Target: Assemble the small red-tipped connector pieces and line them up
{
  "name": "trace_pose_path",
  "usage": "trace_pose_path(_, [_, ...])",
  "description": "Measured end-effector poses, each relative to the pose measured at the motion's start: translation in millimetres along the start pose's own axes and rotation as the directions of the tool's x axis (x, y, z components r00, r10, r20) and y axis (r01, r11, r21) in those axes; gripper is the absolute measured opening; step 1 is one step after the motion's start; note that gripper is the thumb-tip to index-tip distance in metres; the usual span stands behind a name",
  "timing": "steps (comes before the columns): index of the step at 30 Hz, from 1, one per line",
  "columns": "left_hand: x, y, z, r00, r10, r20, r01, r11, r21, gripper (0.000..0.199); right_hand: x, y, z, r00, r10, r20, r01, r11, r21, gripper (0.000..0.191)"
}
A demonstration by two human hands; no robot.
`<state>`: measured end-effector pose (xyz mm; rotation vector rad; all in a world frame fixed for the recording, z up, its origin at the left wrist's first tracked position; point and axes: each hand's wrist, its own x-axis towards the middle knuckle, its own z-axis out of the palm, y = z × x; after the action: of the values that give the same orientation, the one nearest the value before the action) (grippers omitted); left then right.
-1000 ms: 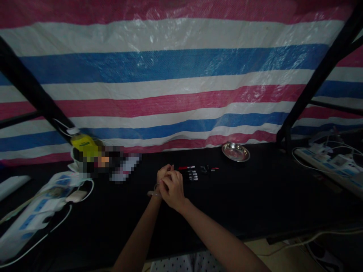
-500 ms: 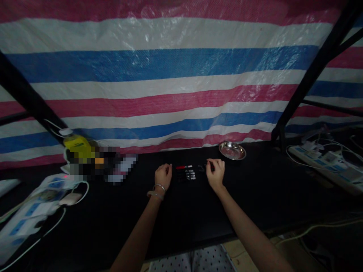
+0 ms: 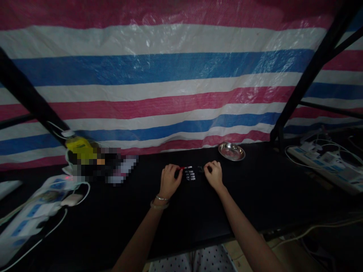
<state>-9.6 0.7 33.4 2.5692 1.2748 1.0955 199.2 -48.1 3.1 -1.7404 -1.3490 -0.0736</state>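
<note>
My left hand (image 3: 170, 180), with bracelets at the wrist, has its thumb and fingers closed on the left end of a slim red stick with a silver tip (image 3: 187, 167). Its exact kind is too small to tell. Just below it, several similar dark sticks with silver ends (image 3: 190, 175) lie in a row on the black table (image 3: 181, 219). My right hand (image 3: 214, 175) is to the right of the row, fingers pinched together. At its fingertips is a small dark piece (image 3: 200, 168), too dim to name; whether the fingers grip it is hard to see.
A round steel dish (image 3: 231, 151) stands at the back right. Power strips with cables (image 3: 34, 215) lie at the left, and another power strip (image 3: 326, 166) is far right. A yellow bottle (image 3: 81, 147) is at the back left. A striped sheet (image 3: 159, 68) hangs behind the table.
My left hand has moved right and onto the left end of the red stick. My right hand has shifted slightly left and down, staying near the small dark piece.
</note>
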Motion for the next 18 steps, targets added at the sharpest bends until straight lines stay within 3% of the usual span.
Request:
trace_pose_path(5, [0,-1,1.1,1.0,0.008,0.009,-0.008,1.0,-0.005,0.015,5,14,-5,0.982,0.163,-0.092,-0.162,0.986,0.028,0.018])
trace_pose_path(7, [-1,1,1.3,1.0,0.021,0.02,-0.021,1.0,0.001,0.016,5,15,-5,0.98,0.175,-0.098,-0.172,0.984,0.036,0.015])
trace_pose_path(12, [-1,8,1.2,0.993,0.097,0.069,-0.097,0.995,0.001,0.019,2,9,0,0.999,0.04,-0.002,-0.04,0.999,0.009,0.008])
trace_pose_path(18, [-3,16,5.2,0.979,0.166,0.114,-0.166,0.986,-0.015,0.02,1,4,-1,0.986,-0.07,0.149,0.069,0.998,0.014,0.014])
